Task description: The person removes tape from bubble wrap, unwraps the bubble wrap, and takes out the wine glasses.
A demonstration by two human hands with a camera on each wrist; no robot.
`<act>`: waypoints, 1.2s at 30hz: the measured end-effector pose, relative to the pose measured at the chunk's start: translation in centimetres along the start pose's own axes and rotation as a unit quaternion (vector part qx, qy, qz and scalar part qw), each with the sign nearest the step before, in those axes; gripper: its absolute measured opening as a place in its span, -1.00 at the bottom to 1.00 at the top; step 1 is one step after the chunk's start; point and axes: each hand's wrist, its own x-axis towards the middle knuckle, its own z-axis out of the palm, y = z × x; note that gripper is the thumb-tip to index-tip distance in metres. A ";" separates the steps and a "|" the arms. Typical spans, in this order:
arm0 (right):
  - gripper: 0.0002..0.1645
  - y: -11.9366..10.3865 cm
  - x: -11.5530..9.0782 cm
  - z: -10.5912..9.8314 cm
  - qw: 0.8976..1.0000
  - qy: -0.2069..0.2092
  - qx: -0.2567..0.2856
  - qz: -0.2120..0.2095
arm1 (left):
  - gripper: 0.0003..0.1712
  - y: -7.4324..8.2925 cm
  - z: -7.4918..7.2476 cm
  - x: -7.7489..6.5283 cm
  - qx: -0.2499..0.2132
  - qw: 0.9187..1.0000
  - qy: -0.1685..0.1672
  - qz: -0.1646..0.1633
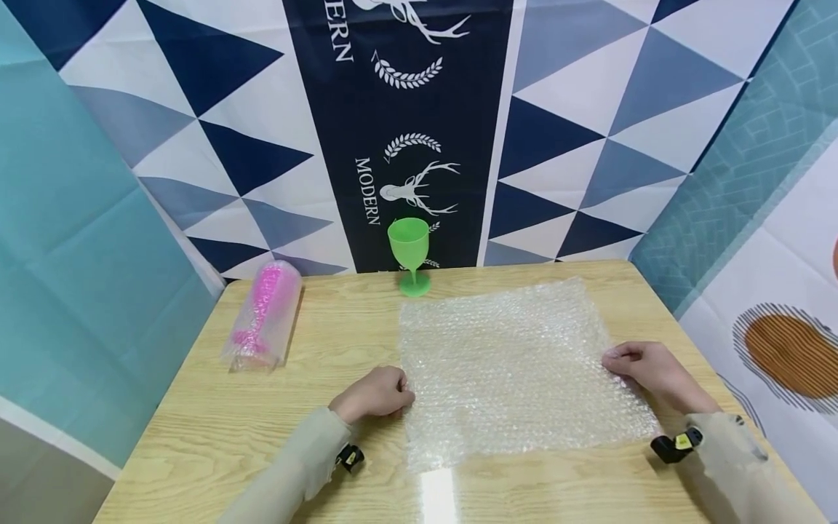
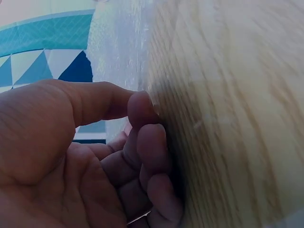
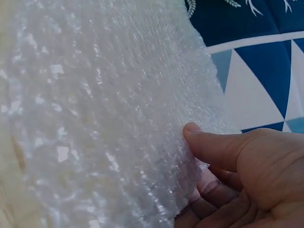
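A clear sheet of bubble wrap [image 1: 500, 371] lies spread on the wooden table, its right side slightly raised. At its left edge, my left hand [image 1: 376, 393] pinches the sheet between thumb and curled fingers; the left wrist view shows the thumb tip [image 2: 142, 107] against the index finger beside the wrap. My right hand [image 1: 651, 367] grips the opposite edge, thumb [image 3: 204, 142] on top and the other fingers underneath. Just behind the sheet a green plastic goblet [image 1: 409, 247] stands upright.
A pink goblet-like object [image 1: 265, 298] wrapped in bubble wrap lies at the table's back left. Patterned cloth [image 1: 419, 109] hangs behind the wooden table [image 1: 340, 327], with more cloth along both sides.
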 end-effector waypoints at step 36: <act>-0.49 3.4 0.7 -4.4 0.998 -0.039 -0.020 0.048 | -0.47 3.5 0.4 4.3 0.064 0.995 0.000 -0.074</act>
